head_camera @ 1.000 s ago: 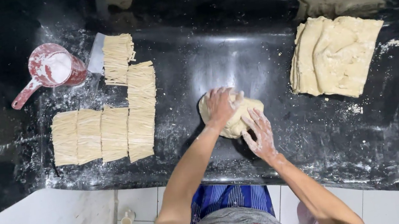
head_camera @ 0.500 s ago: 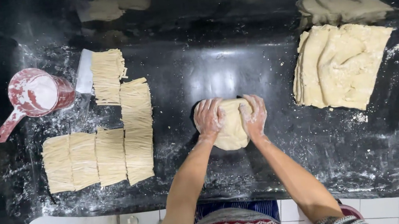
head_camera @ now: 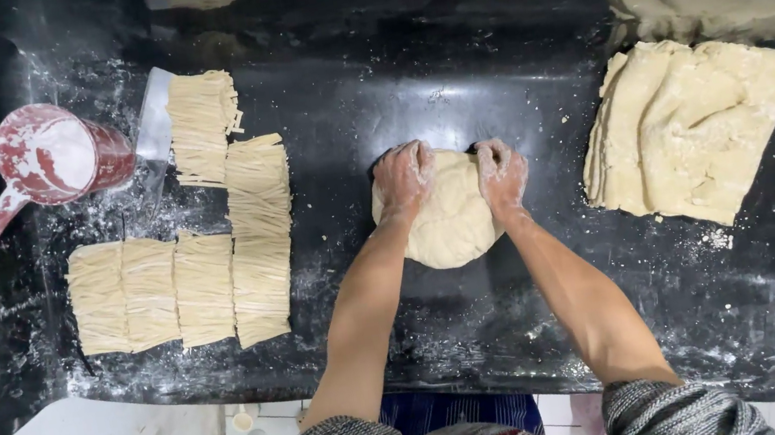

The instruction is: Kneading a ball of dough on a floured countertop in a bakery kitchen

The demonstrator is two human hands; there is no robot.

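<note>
Two hands flat on dough ball (head_camera: 447,211), counter middle | left hand (head_camera: 403,181), right hand (head_camera: 500,171) open, pressing, flanking it for even pressure | cut noodle stacks (head_camera: 202,264) parked toward left edge.

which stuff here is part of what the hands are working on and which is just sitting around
In hand:
- round dough ball, pressed from both sides
- left hand on its left edge
- right hand on its right edge
- floured black counter under it

Lying about:
- cut noodle bundles, left
- red flour scoop, far left
- folded dough sheets, right
- metal scraper beside the noodles
</note>
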